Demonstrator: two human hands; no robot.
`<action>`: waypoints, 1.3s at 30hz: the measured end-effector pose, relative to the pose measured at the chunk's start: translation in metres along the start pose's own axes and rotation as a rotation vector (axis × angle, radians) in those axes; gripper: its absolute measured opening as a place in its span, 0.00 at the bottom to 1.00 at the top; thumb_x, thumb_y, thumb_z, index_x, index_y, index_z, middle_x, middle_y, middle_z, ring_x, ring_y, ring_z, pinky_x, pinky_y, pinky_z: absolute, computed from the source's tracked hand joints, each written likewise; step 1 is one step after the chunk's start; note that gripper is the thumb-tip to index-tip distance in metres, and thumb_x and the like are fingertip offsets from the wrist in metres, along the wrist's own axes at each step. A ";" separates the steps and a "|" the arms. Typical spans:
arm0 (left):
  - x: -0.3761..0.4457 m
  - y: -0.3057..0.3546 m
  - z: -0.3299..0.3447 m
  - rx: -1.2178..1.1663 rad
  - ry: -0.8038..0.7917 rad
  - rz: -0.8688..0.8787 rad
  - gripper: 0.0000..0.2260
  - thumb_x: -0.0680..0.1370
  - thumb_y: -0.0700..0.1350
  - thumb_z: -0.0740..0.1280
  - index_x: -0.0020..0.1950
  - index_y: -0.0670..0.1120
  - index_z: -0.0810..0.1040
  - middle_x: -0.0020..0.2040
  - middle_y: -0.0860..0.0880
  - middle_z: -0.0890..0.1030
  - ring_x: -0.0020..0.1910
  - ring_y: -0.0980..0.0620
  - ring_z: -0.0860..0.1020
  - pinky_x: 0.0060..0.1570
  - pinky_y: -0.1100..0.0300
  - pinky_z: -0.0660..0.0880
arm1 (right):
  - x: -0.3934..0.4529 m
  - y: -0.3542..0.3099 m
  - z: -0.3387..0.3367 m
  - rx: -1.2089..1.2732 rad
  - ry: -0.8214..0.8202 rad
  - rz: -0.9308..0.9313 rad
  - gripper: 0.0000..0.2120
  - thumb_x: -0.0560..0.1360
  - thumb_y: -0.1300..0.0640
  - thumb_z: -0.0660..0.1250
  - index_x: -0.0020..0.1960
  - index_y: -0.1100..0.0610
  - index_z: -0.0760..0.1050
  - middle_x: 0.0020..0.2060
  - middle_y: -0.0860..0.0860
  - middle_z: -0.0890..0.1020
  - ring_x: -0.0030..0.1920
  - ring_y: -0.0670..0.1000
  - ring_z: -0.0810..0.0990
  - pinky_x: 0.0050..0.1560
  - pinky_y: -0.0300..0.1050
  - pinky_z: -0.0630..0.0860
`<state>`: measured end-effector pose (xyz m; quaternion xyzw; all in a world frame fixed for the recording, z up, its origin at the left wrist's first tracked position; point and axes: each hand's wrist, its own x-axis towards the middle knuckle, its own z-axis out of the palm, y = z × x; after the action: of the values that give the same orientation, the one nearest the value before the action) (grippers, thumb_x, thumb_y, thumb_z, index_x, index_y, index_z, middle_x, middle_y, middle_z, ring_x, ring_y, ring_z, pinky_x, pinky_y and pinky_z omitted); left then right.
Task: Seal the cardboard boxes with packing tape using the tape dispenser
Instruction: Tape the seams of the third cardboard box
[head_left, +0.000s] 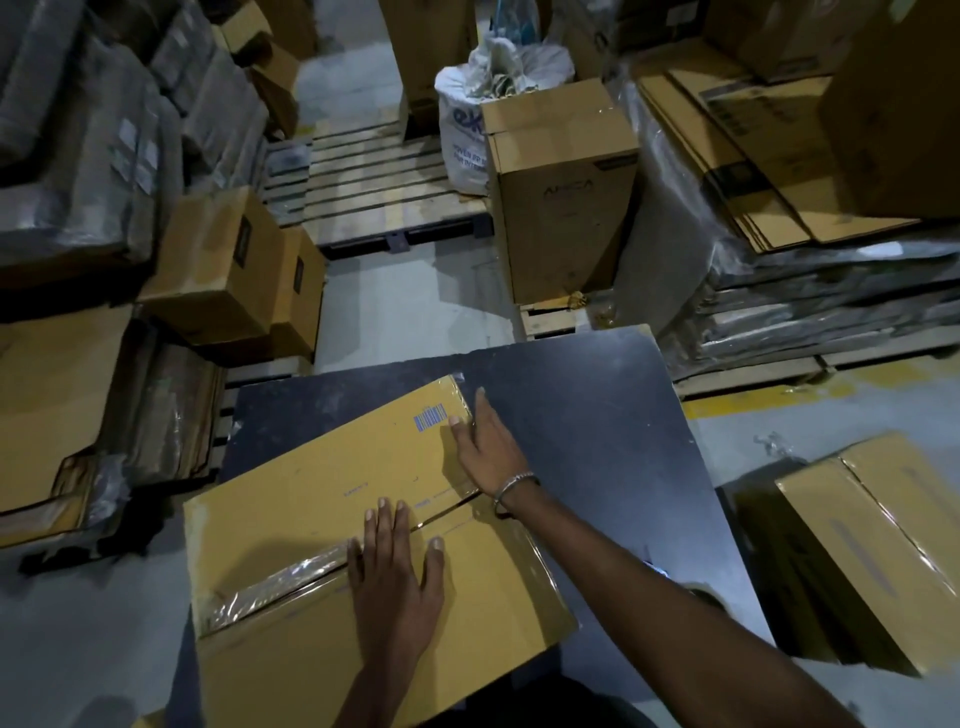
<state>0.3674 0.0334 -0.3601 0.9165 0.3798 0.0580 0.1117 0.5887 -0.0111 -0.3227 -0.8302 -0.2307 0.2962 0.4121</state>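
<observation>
**Both hands flat on a half-taped box**

Beyond the hands, past the far edge of the table, stand a bare wooden pallet (384, 192), a tall upright carton (563, 192) and a white sack (462, 140); wrapped stacks and cartons fill the far left. To the right of the right arm, a taped carton (872, 540) lies on the floor.

The dark table (597, 415) lies under both hands and carries the cardboard box (332, 499), which is turned at an angle to the table's edges. A strip of clear packing tape (280, 584) covers the box's centre seam from its left edge up to the left hand; between the two hands the seam is a bare open slit.

The left hand (397, 566) lies palm down on the box top across the seam, fingers straight and spread, gripping nothing. The right hand (485, 444), a metal bracelet (511, 486) at its wrist, rests with straight fingers against the box's far right edge, by a blue barcode (430, 418), holding nothing.
</observation>
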 end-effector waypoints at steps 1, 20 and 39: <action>-0.001 0.000 0.000 -0.001 0.000 0.003 0.31 0.84 0.63 0.55 0.83 0.49 0.66 0.85 0.49 0.61 0.85 0.49 0.55 0.82 0.42 0.55 | 0.001 -0.001 0.006 -0.014 -0.014 -0.020 0.36 0.86 0.39 0.53 0.85 0.56 0.44 0.83 0.53 0.56 0.81 0.56 0.61 0.76 0.52 0.63; -0.001 0.004 -0.004 0.002 0.089 0.059 0.27 0.84 0.57 0.62 0.80 0.45 0.70 0.82 0.45 0.66 0.84 0.45 0.59 0.80 0.40 0.58 | 0.056 -0.005 0.001 -0.093 -0.209 0.132 0.43 0.82 0.29 0.50 0.84 0.58 0.49 0.81 0.62 0.62 0.78 0.63 0.65 0.74 0.57 0.65; 0.035 0.017 -0.003 0.044 -0.068 0.211 0.28 0.86 0.58 0.55 0.84 0.47 0.62 0.86 0.47 0.56 0.86 0.50 0.49 0.82 0.41 0.51 | 0.104 0.020 -0.021 0.433 -0.277 0.381 0.51 0.71 0.16 0.46 0.81 0.49 0.66 0.79 0.51 0.66 0.79 0.57 0.64 0.78 0.61 0.60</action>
<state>0.4035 0.0467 -0.3524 0.9551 0.2782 0.0300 0.0975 0.6803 0.0317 -0.3609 -0.7032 -0.0563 0.5203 0.4812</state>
